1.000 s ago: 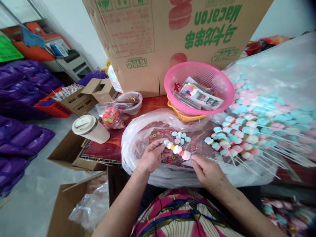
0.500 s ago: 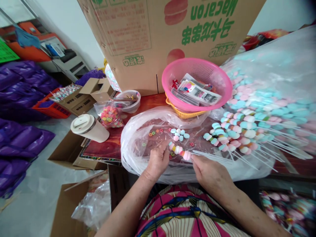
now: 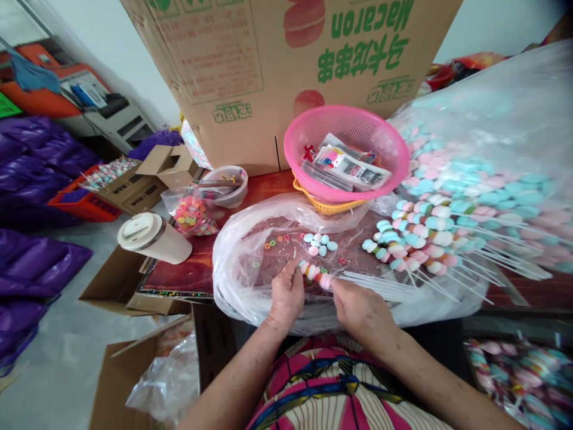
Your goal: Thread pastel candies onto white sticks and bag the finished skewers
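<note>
Both hands meet over a clear plastic sheet spread on the red table. My right hand pinches the stick end of a candy skewer strung with pastel marshmallow pieces. My left hand is closed at the skewer's far tip, fingers pressed on the candies there. Just beyond lie a few loose blue, white and pink marshmallow pieces and small coloured candy rings. A bundle of bare white sticks lies to the right of my right hand.
Finished skewers pile at right under a large clear bag. A pink basket of packets sits on a yellow one. A Macaron carton stands behind. Left: lidded cup, bag of rings, bowl.
The skewer and both hands have dropped lower and nearer to me, down to the plastic sheet. My left hand turned over onto the skewer's tip.
</note>
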A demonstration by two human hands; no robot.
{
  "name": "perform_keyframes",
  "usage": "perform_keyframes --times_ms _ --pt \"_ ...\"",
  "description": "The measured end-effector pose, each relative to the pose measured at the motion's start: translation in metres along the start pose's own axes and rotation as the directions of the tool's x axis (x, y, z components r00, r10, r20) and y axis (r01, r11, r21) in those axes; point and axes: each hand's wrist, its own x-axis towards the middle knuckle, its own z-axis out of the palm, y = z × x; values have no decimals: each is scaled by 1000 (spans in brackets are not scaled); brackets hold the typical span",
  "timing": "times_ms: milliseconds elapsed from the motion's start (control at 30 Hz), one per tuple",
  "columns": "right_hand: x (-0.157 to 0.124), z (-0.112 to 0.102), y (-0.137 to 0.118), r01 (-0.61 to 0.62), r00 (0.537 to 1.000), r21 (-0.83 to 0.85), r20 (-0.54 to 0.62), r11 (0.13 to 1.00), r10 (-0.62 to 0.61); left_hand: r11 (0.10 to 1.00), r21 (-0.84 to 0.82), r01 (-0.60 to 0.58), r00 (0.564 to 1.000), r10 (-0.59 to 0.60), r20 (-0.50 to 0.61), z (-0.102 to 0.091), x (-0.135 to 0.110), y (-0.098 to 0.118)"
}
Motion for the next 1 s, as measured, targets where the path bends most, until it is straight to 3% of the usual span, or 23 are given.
perform_keyframes --times_ms 167,300,367,500,600,700,867,1000 --pt "0 -2 0 12 993 -27 -113 1000 -15 986 -133 100 992 -88 90 -4 8 6" --pt "-4 -7 -4 56 988 -93 -137 994 -68 977 -66 205 975 -198 100 -8 12 18" --pt "-5 -6 -4 79 985 -61 -146 995 -87 980 -20 197 973 -193 125 -12 14 20" --pt "-6 -2 3 174 960 113 -239 978 -143 995 84 -44 974 24 223 -28 19 14" --pt "-6 -6 9 234 951 294 -265 927 -156 946 177 -272 938 220 267 -40 21 9" --pt "-6 -15 12 222 969 484 -210 846 -134 872 264 -412 890 323 320 -46 22 6" --pt "-8 -28 11 128 991 682 -110 721 -72 804 301 -512 843 404 356 -46 20 6" --pt "-7 -28 11 5 1000 784 11 621 -22 860 152 -486 854 431 292 -44 14 12"
